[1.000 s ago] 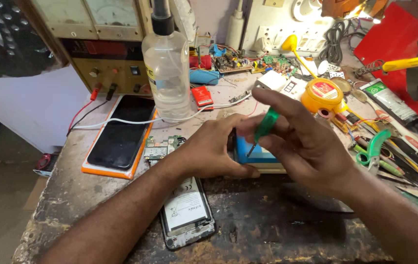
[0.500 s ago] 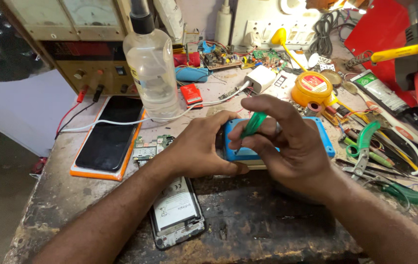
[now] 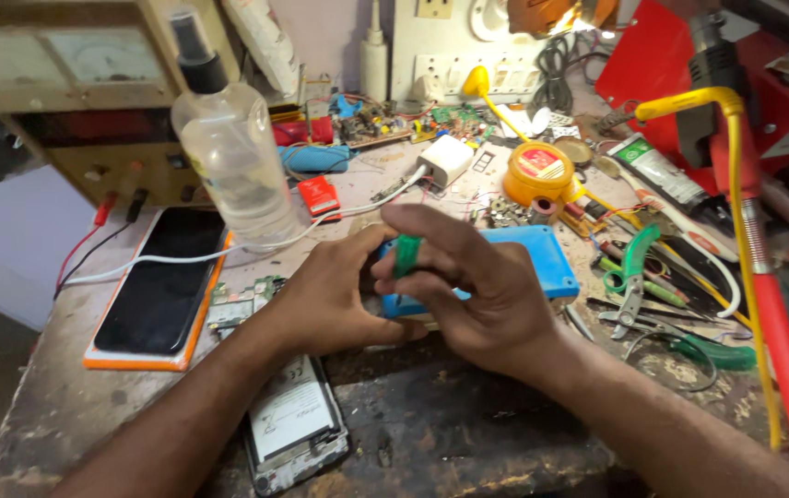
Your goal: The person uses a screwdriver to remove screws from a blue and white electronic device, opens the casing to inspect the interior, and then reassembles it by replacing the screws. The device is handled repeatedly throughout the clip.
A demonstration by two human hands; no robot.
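My right hand (image 3: 482,290) grips a green-handled screwdriver (image 3: 406,255) upright, its tip down on something small at the near-left corner of a blue pad (image 3: 542,258). My left hand (image 3: 339,295) presses against that corner, fingers curled around a small part that my hands hide. An opened phone (image 3: 293,426) with its battery showing lies under my left forearm. A small circuit board (image 3: 238,304) sits just left of my left hand.
A phone in an orange case (image 3: 159,286) lies at left with a white cable (image 3: 321,226) across it. A clear spray bottle (image 3: 229,157), a power supply (image 3: 72,92), a yellow round tin (image 3: 537,171), green pliers (image 3: 630,277), a tube (image 3: 662,175) and a red-and-yellow tool (image 3: 745,212) crowd the bench.
The view has shifted, so everything sits lower and further right in frame. My hands stay together over the blue pad's corner, the screwdriver turning slightly in my right fingers.
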